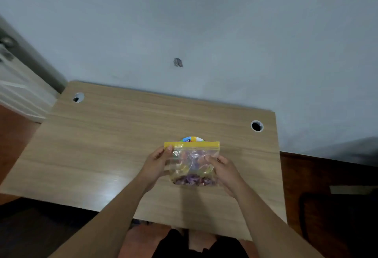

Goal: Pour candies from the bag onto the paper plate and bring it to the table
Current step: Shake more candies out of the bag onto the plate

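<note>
I hold a clear zip bag [192, 161] with a yellow seal strip upright over the wooden desk [114, 135]. Purple wrapped candies [194, 181] lie heaped in its bottom. My left hand [156, 165] grips the bag's left edge, thumb near the yellow strip. My right hand [224, 171] holds the right side, fingers pressed on the plastic. The seal strip looks flat and straight. Behind the bag, only the top rim of a colourful paper plate [192, 139] shows on the desk; the rest is hidden by the bag.
Two round cable holes sit in the desk, one at the far left [78, 97] and one at the far right [257, 126]. A pale wall [204, 33] rises right behind the desk. Dark flooring lies to the right, a white door frame to the left.
</note>
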A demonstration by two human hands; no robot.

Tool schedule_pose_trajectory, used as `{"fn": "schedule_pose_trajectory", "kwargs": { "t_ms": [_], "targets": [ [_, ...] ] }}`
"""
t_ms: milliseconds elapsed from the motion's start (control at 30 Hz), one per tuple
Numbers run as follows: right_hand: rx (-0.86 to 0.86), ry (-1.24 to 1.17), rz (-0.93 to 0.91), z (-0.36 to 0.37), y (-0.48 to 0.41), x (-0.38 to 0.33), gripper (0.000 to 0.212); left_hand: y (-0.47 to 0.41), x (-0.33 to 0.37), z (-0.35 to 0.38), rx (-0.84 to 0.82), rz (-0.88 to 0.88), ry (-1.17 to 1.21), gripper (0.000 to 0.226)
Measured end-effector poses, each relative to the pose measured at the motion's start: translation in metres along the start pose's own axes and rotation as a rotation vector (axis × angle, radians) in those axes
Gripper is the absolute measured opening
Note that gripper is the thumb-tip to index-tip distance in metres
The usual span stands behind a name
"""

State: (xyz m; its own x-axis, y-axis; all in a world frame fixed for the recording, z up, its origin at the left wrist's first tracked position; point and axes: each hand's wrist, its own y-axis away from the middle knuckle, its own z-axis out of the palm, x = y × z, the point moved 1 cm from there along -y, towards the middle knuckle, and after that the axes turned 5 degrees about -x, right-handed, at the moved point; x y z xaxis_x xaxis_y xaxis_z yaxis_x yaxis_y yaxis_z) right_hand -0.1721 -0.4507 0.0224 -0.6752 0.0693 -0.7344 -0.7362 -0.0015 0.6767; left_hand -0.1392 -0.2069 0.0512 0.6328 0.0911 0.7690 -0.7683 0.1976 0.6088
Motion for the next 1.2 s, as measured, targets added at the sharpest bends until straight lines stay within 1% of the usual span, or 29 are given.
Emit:
{"fn": "schedule_pose_trajectory", "kwargs": {
  "t_ms": [33, 133, 233, 300, 433, 467, 500, 533, 567, 600, 633, 667, 733, 800, 833, 933, 967, 1000, 1067, 1133, 1167, 1200],
  "targets": [
    [-0.01, -0.001, -0.004, -0.001, 0.003, -0.007, 0.03, 0.0, 0.005, -0.001, 0.021, 0.035, -0.005, 0.038],
    [-0.018, 0.038, -0.065, -0.005, 0.008, -0.024, 0.024, 0.001, 0.021, -0.004, 0.055, 0.119, -0.048, 0.034],
    [-0.047, 0.068, -0.134, -0.008, 0.015, -0.042, 0.021, 0.002, 0.038, -0.006, 0.05, 0.176, -0.103, 0.03],
    [-0.061, 0.052, -0.171, -0.006, 0.019, -0.053, 0.021, 0.002, 0.049, -0.005, 0.046, 0.21, -0.128, 0.032],
    [-0.016, 0.083, -0.248, -0.004, 0.021, -0.062, 0.027, 0.002, 0.061, -0.006, 0.03, 0.261, -0.147, 0.033],
    [0.0, 0.082, -0.246, -0.003, 0.02, -0.061, 0.031, 0.001, 0.063, -0.005, 0.026, 0.271, -0.157, 0.034],
    [0.021, 0.087, -0.232, -0.002, 0.019, -0.059, 0.04, 0.001, 0.064, -0.004, 0.02, 0.283, -0.169, 0.036],
    [0.044, 0.101, -0.217, -0.001, 0.019, -0.056, 0.056, 0.001, 0.065, -0.004, 0.015, 0.293, -0.172, 0.037],
    [0.062, 0.114, -0.188, 0.001, 0.02, -0.053, 0.077, 0.001, 0.065, -0.002, 0.016, 0.296, -0.163, 0.038],
    [0.055, 0.118, -0.16, 0.003, 0.02, -0.049, 0.094, 0.002, 0.066, 0.0, 0.016, 0.289, -0.145, 0.038],
    [0.032, 0.115, -0.147, 0.006, 0.021, -0.045, 0.099, 0.004, 0.065, 0.002, 0.014, 0.275, -0.114, 0.038],
    [-0.007, 0.106, -0.127, 0.01, 0.023, -0.041, 0.091, 0.005, 0.064, 0.004, 0.008, 0.249, -0.067, 0.039],
    [-0.167, 0.034, -0.054, 0.019, 0.032, -0.035, 0.068, 0.006, 0.058, 0.008, 0.009, 0.173, 0.058, 0.039],
    [-0.314, -0.059, 0.037, 0.027, 0.041, -0.03, 0.057, 0.003, 0.051, 0.01, 0.019, 0.097, 0.186, 0.042],
    [-0.347, -0.082, 0.062, 0.029, 0.043, -0.026, 0.055, -0.001, 0.046, 0.01, 0.026, 0.068, 0.22, 0.046],
    [-0.339, -0.059, 0.078, 0.03, 0.041, -0.012, 0.059, -0.004, 0.033, 0.008, 0.009, -0.035, 0.269, 0.056],
    [-0.322, -0.033, 0.082, 0.028, 0.039, -0.007, 0.056, -0.004, 0.028, 0.005, -0.019, -0.076, 0.259, 0.059],
    [-0.306, -0.021, 0.082, 0.027, 0.038, -0.002, 0.051, -0.003, 0.025, 0.002, -0.071, -0.129, 0.234, 0.062],
    [-0.268, -0.041, 0.067, 0.025, 0.033, 0.009, 0.041, 0.0, 0.018, -0.004, -0.265, -0.234, 0.153, 0.065],
    [-0.224, -0.069, 0.046, 0.021, 0.027, 0.016, 0.037, 0.002, 0.009, -0.008, -0.424, -0.316, 0.064, 0.062],
    [-0.208, -0.073, 0.043, 0.019, 0.025, 0.019, 0.036, 0.002, 0.004, -0.01, -0.449, -0.346, 0.012, 0.058],
    [-0.197, -0.063, 0.042, 0.017, 0.023, 0.022, 0.036, 0.002, -0.001, -0.01, -0.436, -0.354, -0.036, 0.053]
  ]
}}
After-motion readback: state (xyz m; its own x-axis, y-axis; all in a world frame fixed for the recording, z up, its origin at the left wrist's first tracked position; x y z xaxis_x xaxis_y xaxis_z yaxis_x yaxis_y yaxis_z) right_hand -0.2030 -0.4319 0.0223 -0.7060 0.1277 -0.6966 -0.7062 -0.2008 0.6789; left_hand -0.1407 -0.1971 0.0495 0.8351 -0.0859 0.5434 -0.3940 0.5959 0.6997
